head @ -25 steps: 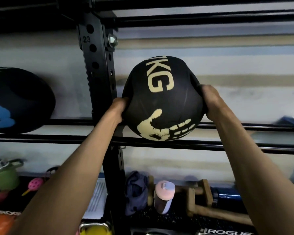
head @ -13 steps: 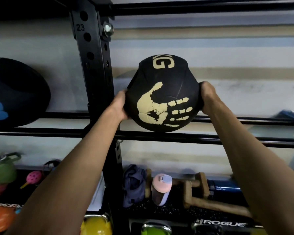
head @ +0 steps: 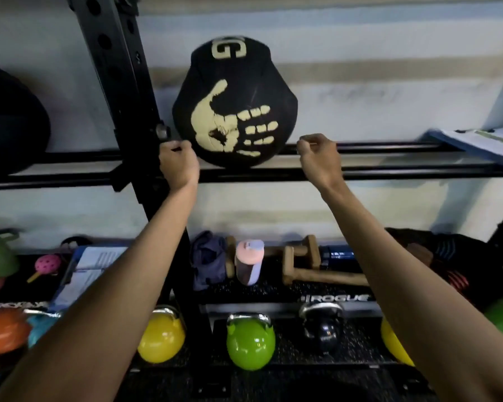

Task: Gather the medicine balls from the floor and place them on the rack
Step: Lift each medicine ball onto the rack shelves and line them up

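Note:
A black medicine ball [head: 235, 100] with a cream handprint and "KG" lettering rests on the two black rails of the rack [head: 389, 169], right of the rack's upright post [head: 119, 82]. My left hand [head: 177, 163] hangs just below and left of the ball, fingers curled, touching nothing. Off to the ball's lower right is my right hand [head: 318, 158], loosely curled and holding nothing. A second black ball [head: 9, 123] lies on the same rails at the far left, partly cut off by the frame edge.
Below, a shelf carries a pink bottle [head: 249, 265], wooden push-up bars [head: 302, 265], a dark cloth [head: 209, 262] and papers [head: 90, 271]. Several kettlebells sit on the lowest level, among them a green kettlebell [head: 250, 340], a yellow kettlebell [head: 161, 335] and a black kettlebell [head: 323, 326].
Both hands let go of the handprint ball and dropped away below it. The ball now sits on the rails on its own. The view has tilted downward.

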